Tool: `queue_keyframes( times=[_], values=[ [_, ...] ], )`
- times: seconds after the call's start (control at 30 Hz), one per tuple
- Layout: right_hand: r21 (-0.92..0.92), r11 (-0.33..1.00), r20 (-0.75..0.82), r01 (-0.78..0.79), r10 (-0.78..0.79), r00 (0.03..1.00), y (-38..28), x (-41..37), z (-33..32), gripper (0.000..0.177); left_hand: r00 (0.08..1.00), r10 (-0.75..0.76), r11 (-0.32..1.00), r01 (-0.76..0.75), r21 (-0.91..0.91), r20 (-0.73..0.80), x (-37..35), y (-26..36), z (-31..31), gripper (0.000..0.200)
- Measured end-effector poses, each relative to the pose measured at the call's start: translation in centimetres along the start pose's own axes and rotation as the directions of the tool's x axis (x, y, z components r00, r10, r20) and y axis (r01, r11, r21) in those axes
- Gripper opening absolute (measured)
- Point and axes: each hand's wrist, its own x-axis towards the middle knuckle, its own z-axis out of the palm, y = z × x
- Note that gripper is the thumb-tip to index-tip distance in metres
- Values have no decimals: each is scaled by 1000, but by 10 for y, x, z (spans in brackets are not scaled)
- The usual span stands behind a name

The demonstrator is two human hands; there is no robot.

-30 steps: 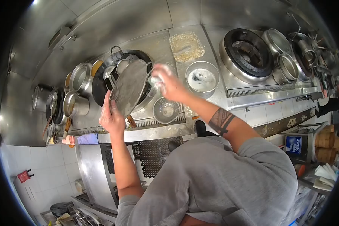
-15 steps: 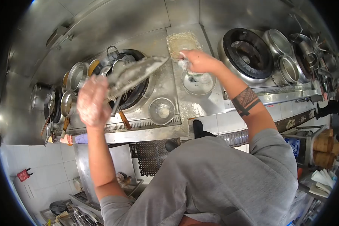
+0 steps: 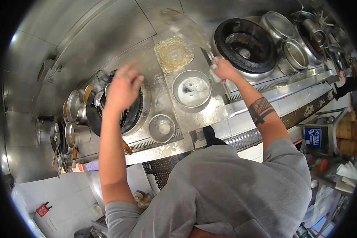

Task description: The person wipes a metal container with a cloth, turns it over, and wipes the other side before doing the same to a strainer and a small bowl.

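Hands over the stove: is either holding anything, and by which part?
The right hand grips a small white wad, maybe a cloth or scrubber, around its upper end. The left hand is open with fingers spread, holding nothing.

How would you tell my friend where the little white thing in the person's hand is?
Look along the steel cooking range to the big black round burner ring on the right. At that ring's left rim, the person's right hand grips a small white pad. It is the only soft white thing there; its neighbour, the wide steel bowl of foamy water, is round metal.
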Motion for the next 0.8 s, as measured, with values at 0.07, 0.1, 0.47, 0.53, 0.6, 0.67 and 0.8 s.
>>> queue_keyframes(
  times=[0.07,0.1,0.47,0.53,0.6,0.67,0.8],
  values=[
    [32,989,-179,-147,150,972,21,17,0,33,994,44,990,-30,-138,101,-15,9,28,32],
    [28,990,-161,-139,141,977,27,27,0,33,977,60,989,-29,-148,203,-26,8,43,34],
    [-773,315,495,550,-244,834,150,143,14,25,785,-315,801,521,-294,533,-202,50,99,37],
    [-539,830,155,142,-68,986,112,116,24,29,754,-390,756,590,-284,529,-238,52,102,38],
    [-19,949,-62,-316,314,947,107,101,34,33,703,-474,692,669,-270,530,-264,53,108,37],
    [-311,943,-448,-121,-33,893,146,110,45,37,689,-512,650,701,-293,513,-281,53,117,37],
    [-242,951,-488,192,-290,823,75,43,42,32,695,-565,618,713,-331,444,-296,56,133,36]
  ],
)
